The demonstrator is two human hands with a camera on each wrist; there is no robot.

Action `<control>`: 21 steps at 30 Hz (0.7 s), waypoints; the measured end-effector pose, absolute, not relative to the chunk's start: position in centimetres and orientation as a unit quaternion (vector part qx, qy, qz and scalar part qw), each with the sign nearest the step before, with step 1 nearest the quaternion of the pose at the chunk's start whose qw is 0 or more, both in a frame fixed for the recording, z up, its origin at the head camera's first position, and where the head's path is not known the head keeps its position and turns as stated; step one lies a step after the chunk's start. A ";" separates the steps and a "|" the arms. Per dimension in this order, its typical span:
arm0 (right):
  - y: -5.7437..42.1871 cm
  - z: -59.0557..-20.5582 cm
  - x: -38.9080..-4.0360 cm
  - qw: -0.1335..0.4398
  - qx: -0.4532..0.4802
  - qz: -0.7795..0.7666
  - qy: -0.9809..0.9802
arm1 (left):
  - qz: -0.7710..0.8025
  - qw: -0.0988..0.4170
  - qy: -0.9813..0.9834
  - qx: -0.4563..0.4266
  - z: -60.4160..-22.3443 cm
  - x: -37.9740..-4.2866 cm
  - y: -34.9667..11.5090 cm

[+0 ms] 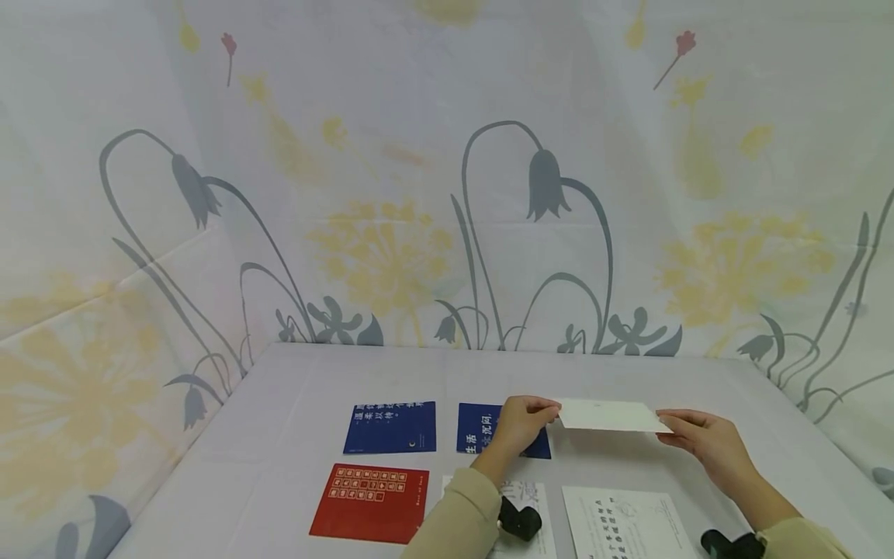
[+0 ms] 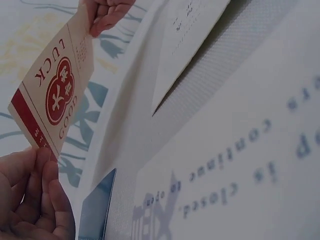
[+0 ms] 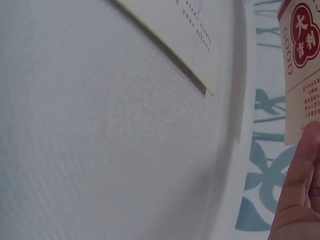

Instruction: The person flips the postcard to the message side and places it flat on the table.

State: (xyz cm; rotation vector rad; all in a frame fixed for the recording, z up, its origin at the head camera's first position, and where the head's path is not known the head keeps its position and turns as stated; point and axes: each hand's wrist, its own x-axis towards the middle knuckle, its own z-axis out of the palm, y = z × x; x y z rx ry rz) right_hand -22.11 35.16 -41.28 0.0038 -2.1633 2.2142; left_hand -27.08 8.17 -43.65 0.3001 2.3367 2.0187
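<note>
A pale card is held up above the table between both hands, tilted so its top looks plain white from the head view. My left hand pinches its left end between thumb and fingers. At the opposite end, my right hand pinches the right edge. The card's other face shows in the left wrist view, with red print reading "GOOD LUCK", a red emblem and a red band at one end. Below the left hand lies a blue card with white characters, partly hidden by that hand.
On the white table lie another blue card, a red card with boxed characters, a white printed card and another white card partly behind the left wrist. A flower-patterned cloth rises behind.
</note>
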 end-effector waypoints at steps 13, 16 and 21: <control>34.9 -41.4 -22.2 0.021 -0.038 0.634 -0.772 | 0.687 0.034 0.723 0.069 -43.4 -26.7 8.3; 34.9 -41.4 -22.2 0.018 -0.044 0.627 -0.778 | 0.694 0.033 0.716 0.069 -43.4 -26.6 8.3; 35.0 -41.5 -22.2 0.011 -0.051 0.610 -0.791 | 0.695 0.029 0.715 0.068 -43.5 -26.5 8.4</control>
